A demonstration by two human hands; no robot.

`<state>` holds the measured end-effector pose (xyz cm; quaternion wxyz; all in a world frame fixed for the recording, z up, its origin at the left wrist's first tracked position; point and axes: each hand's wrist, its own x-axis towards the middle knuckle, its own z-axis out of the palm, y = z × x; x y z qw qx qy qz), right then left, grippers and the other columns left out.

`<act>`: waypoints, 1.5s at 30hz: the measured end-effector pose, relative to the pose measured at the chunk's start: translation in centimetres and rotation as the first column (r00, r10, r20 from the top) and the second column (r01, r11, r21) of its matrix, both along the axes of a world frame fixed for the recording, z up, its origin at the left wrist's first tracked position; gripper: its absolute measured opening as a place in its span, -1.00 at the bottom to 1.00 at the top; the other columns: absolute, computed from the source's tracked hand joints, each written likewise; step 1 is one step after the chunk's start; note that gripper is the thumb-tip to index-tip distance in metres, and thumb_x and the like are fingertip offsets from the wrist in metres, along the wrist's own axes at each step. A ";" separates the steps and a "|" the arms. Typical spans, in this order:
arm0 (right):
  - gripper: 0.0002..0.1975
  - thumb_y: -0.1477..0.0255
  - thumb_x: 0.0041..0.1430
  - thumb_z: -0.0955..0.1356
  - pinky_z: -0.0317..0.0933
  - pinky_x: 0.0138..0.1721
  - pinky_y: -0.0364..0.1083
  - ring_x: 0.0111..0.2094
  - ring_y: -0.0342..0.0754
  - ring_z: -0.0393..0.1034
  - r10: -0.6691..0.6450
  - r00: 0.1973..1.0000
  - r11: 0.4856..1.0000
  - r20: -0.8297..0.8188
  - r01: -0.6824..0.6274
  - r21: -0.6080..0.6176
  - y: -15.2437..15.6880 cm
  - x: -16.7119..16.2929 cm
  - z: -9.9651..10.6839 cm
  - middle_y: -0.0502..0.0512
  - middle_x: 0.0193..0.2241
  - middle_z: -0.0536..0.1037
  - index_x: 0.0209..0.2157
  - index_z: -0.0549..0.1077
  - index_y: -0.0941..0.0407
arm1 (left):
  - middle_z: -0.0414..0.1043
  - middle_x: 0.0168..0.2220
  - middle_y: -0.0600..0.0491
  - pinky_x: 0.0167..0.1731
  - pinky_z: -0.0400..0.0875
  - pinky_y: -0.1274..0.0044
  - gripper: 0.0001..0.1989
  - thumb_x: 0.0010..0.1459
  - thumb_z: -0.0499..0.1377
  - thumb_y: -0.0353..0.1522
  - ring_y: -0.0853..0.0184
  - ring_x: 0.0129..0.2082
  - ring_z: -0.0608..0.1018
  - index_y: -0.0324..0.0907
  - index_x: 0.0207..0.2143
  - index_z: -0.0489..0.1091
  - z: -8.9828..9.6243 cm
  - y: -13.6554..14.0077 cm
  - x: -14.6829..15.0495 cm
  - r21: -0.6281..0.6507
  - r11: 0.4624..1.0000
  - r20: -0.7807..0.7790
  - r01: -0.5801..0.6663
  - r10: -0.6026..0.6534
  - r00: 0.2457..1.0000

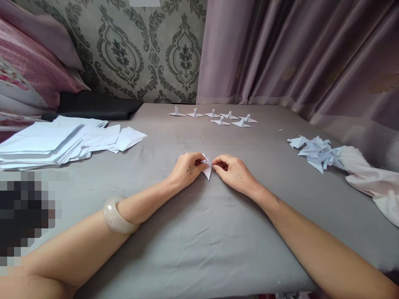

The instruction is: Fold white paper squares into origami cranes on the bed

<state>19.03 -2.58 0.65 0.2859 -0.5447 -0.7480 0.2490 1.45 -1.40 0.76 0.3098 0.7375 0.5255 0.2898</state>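
A small folded white paper is held between my hands above the middle of the grey cloth, one pointed end hanging down toward me. My left hand pinches it from the left between thumb and forefinger. From the right, my right hand has thumb and forefinger closed together at the paper's edge. Fingers cover part of the paper, so its full folded shape is hidden. A pale bangle sits on my left forearm.
Several folded paper cranes stand at the far side of the grey cloth. Stacked white paper sheets lie at the left, near a black cloth. A heap of folded paper pieces is at the right, beside whitish fabric.
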 end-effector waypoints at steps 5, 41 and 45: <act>-0.86 0.46 0.07 0.29 0.19 -0.33 -0.16 -0.43 -0.17 0.34 -0.005 1.000 1.000 -0.001 0.005 0.004 -0.1 -0.3 0.1 0.00 -0.40 0.54 -0.35 0.49 0.10 | 0.39 -0.54 0.12 -0.47 0.19 0.61 -0.87 0.05 0.16 -0.37 0.45 -0.52 0.35 -0.23 -0.42 0.48 0.0 0.0 0.0 0.025 1.000 -0.002 0.007 -0.007 1.000; -0.85 0.44 -0.14 0.41 -0.20 -0.74 -0.27 -0.64 -0.32 0.05 -0.287 0.918 0.756 -0.273 0.042 -0.654 2.2 -1.2 2.2 -0.03 -0.58 0.37 -0.61 0.37 0.18 | 0.51 -0.43 0.06 -0.39 0.27 0.60 -0.81 0.11 0.13 -0.36 0.39 -0.45 0.43 -0.19 -0.34 0.55 -0.5 0.5 -0.7 0.091 0.988 -0.038 0.122 -0.118 0.992; -0.79 0.37 -0.10 0.44 -0.23 -0.77 -0.27 -0.65 -0.33 0.04 -0.268 0.916 0.751 -0.298 0.005 -0.660 2.3 -1.0 2.3 -0.03 -0.58 0.37 -0.60 0.38 0.19 | 0.49 -0.47 0.07 -0.42 0.25 0.60 -0.81 0.12 0.13 -0.35 0.40 -0.47 0.42 -0.19 -0.36 0.55 -0.3 0.4 -0.6 0.096 0.989 -0.058 0.113 -0.108 0.992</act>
